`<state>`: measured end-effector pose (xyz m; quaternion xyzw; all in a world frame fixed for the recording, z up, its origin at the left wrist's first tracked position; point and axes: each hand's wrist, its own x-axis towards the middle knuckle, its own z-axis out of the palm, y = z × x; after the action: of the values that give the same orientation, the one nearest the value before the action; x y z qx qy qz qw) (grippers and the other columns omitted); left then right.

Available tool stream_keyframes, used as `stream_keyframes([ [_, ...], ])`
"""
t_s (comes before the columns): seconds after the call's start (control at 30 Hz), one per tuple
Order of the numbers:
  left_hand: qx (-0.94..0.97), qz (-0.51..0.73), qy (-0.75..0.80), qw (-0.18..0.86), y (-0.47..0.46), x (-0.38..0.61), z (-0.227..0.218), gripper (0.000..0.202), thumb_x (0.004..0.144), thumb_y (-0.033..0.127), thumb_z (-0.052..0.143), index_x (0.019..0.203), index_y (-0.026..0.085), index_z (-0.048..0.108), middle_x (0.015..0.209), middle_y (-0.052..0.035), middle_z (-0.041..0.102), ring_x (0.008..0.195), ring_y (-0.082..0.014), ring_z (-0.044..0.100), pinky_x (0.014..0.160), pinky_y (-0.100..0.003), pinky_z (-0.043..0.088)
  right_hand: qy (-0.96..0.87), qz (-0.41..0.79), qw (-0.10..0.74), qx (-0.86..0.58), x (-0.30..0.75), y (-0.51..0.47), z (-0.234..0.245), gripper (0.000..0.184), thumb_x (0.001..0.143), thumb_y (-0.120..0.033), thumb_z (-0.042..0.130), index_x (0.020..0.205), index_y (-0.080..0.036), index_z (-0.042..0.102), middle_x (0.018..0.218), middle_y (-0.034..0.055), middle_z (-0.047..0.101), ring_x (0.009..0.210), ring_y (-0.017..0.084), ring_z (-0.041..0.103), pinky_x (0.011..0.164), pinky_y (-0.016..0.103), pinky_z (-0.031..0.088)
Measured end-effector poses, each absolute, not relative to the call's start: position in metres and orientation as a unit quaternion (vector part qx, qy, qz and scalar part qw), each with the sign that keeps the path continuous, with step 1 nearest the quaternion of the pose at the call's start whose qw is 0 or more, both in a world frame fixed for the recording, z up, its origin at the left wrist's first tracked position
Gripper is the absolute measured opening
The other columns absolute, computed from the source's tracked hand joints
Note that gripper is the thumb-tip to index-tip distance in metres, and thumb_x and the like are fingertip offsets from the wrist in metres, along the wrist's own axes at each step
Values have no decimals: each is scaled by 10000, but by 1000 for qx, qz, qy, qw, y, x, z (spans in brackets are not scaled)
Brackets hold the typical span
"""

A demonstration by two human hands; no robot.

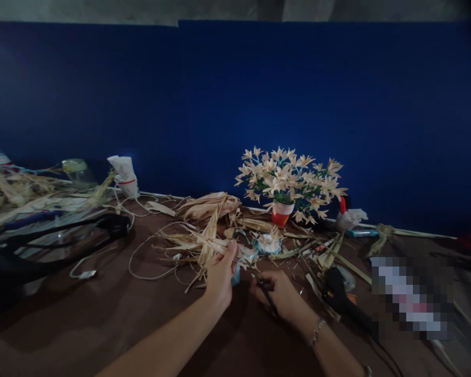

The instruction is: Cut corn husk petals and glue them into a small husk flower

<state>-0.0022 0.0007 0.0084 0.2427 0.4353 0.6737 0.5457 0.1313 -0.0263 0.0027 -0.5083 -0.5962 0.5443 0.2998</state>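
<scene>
My left hand [220, 275] is closed in a pinch on a strip of dried husk [210, 243] from the pile in the middle of the brown table [113, 314]. My right hand [279, 294], with a bracelet at the wrist, is closed around dark-handled scissors [264, 288] whose blades point up toward the left hand. Between the two hands sits a small light-blue object [236, 275], partly hidden. A small husk flower on a blue base [268, 244] lies just beyond the hands.
A red-and-white cup of pale husk flowers [286, 186] stands behind the pile, against a blue wall. A black glue gun [337, 296] lies right of my right hand. Cables [141, 262], a black strap and more husk cover the left side.
</scene>
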Motion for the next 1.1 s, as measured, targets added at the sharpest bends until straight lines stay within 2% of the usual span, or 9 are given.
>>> stream_keyframes([
  [0.4, 255, 661, 441, 551, 1, -5, 12, 375, 533, 444, 730, 591, 122, 547, 448, 86, 403, 351, 5, 258, 328, -123, 172, -602, 528, 281, -529, 132, -27, 7, 199, 644, -322, 623, 694, -139, 563, 425, -68, 444, 341, 43, 372, 331, 144, 271],
  [0.5, 269, 646, 450, 555, 1, -6, 12, 371, 543, 448, 719, 610, 116, 567, 419, 94, 366, 342, 1, 262, 317, -122, 162, -597, 534, 286, -526, 134, -28, 7, 228, 637, -335, 647, 722, -133, 583, 446, -64, 461, 346, 44, 395, 323, 138, 283],
  [0.6, 277, 638, 464, 547, 6, -13, 13, 364, 552, 444, 709, 634, 119, 568, 442, 82, 413, 340, -1, 277, 311, -122, 154, -594, 570, 263, -503, 141, -28, 8, 257, 626, -352, 669, 742, -137, 588, 460, -61, 492, 345, 46, 421, 319, 135, 316],
  [0.8, 336, 613, 495, 516, 20, -32, 22, 352, 533, 430, 706, 581, 134, 522, 360, 102, 330, 322, -18, 234, 319, -150, 132, -583, 667, 202, -418, 165, -29, 20, 314, 595, -356, 719, 763, -114, 610, 471, -47, 534, 382, 60, 496, 358, 143, 395],
  [0.97, 423, 549, 540, 477, 20, -35, 29, 376, 558, 482, 669, 535, 145, 505, 327, 86, 327, 330, -42, 256, 344, -181, 175, -553, 695, 235, -394, 171, -27, 19, 309, 611, -338, 723, 780, -103, 614, 440, -54, 526, 364, 58, 490, 357, 150, 419],
  [1.1, 480, 479, 587, 442, 19, -34, 25, 415, 566, 526, 641, 481, 169, 447, 306, 77, 319, 330, -58, 273, 361, -195, 188, -565, 683, 230, -401, 170, -23, 11, 309, 616, -340, 722, 782, -101, 619, 436, -50, 535, 345, 58, 485, 334, 147, 412],
])
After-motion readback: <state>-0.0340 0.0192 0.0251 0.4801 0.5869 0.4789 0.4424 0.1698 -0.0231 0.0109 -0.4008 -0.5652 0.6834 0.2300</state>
